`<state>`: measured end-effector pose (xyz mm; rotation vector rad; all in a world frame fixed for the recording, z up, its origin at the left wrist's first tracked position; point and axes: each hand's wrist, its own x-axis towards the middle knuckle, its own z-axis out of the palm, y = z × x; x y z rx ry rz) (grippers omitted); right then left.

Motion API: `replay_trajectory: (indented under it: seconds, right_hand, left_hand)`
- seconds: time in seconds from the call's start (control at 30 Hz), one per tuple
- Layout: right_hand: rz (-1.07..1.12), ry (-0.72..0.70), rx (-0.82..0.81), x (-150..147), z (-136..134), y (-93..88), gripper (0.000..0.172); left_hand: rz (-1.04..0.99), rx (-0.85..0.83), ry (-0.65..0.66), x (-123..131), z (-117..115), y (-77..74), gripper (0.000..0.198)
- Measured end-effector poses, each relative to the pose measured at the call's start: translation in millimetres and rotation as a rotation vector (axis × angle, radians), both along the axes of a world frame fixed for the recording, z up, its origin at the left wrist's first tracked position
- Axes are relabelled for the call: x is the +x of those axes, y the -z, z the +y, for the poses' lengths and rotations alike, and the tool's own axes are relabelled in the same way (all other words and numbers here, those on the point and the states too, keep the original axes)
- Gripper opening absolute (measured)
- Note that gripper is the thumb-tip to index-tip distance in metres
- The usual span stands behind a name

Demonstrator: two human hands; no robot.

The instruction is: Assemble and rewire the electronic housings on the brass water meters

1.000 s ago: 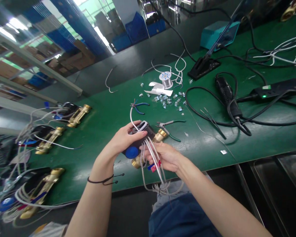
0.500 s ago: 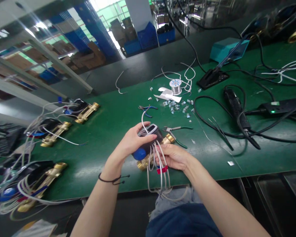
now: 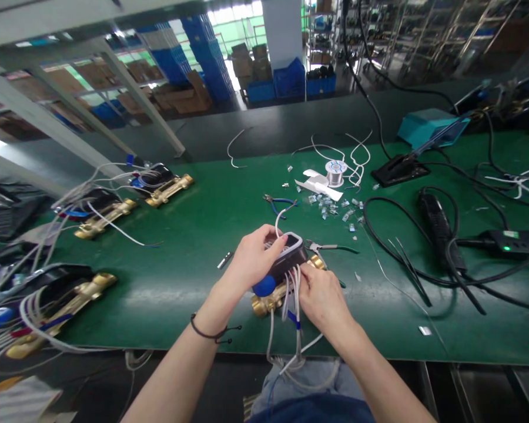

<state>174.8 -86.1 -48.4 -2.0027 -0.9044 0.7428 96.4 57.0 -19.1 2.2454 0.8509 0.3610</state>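
In the middle of the bench, my left hand [image 3: 256, 258] is wrapped over the black housing [image 3: 293, 257] of a meter, thumb on its top. The housing has a grey-rimmed opening, from which a white cable curves up. A brass pipe body [image 3: 261, 305] with a blue cap [image 3: 263, 286] sits beneath it. Several white cables [image 3: 293, 289] hang from its near side, bundled by a blue tie [image 3: 294, 319], and drop past the bench edge. My right hand [image 3: 326, 296] pinches at these cables close to the housing; its fingertips are partly hidden.
Blue-handled cutters [image 3: 278, 205] and green-handled cutters [image 3: 330, 247] lie beyond the meter. Behind are a solder spool [image 3: 335, 172] and scattered small clear connectors [image 3: 325, 205]. Tweezers [image 3: 412, 273] and a black corded tool [image 3: 441, 229] lie right; more brass meters [image 3: 170, 191] stand left.
The view has shifted, so the bench things appear farther right. My right hand has moved from under the cables to beside the housing. A red tie on the cables no longer shows; a blue one does.
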Motion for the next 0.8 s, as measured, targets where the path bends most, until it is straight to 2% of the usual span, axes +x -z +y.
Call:
replay_trajectory:
  seconds: [0.2, 0.33, 0.43, 0.5, 0.57, 0.63, 0.7, 0.8]
  right_hand:
    - [-0.163, -0.033, -0.079, -1.7, 10.0, 5.7, 0.025]
    - [-0.162, -0.036, -0.054, -7.3, 2.9, 17.8, 0.027]
    - [-0.118, -0.023, 0.001, -13.8, -11.4, 24.2, 0.03]
    - [-0.083, 0.005, 0.049, -18.0, -22.5, 26.6, 0.031]
    - [-0.062, 0.044, 0.09, -20.8, -32.2, 28.2, 0.033]
    - [-0.062, 0.077, 0.124, -21.1, -39.4, 29.0, 0.035]
    - [-0.09, 0.095, 0.155, -17.5, -43.6, 28.0, 0.035]
    - [-0.178, 0.129, 0.218, -4.6, -44.7, 20.1, 0.033]
  left_hand:
    - [0.03, 0.095, -0.068, -2.5, 6.0, 6.8, 0.029]
    - [-0.009, 0.208, -0.176, -3.5, 5.3, 7.1, 0.008]
    - [-0.093, 0.358, -0.232, -3.7, 1.4, 2.1, 0.044]
    - [-0.166, 0.532, -0.125, -3.9, -2.6, -2.7, 0.049]
    - [-0.206, 0.668, 0.082, -4.5, -7.2, -7.5, 0.036]
    - [-0.184, 0.685, 0.211, -6.0, -11.9, -11.2, 0.021]
    - [-0.13, 0.644, 0.157, -9.4, -16.4, -13.0, 0.015]
    - [-0.038, 0.565, 0.032, -18.1, -22.5, -10.2, 0.019]
